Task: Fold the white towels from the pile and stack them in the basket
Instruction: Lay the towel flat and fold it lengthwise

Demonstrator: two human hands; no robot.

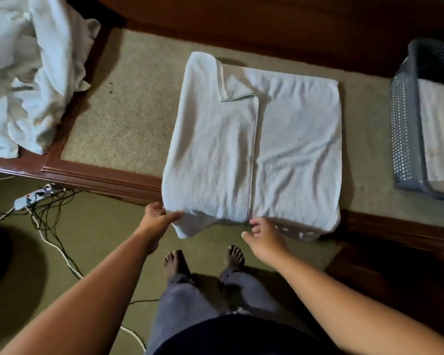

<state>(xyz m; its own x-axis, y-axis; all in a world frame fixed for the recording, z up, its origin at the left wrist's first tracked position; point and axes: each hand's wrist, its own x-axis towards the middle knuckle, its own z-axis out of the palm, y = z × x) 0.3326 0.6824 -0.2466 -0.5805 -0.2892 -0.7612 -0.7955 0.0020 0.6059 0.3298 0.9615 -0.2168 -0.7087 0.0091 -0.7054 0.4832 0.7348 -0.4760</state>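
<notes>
The towel [254, 149] lies flat on the bench [118, 111] just ahead of both grips, with its left side folded in. The left grip [159, 217] pinches the near corner, probably to tidy the fold. The right grip [263, 235], fingers loose and apart, hovers at the seam. The basket [405, 124] stands far to its right.

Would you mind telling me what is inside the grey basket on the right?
Inside the basket lies a folded white towel. Whether more towels lie beneath it cannot be seen: it covers the bottom, and the frame cuts off the basket's right side.
</notes>
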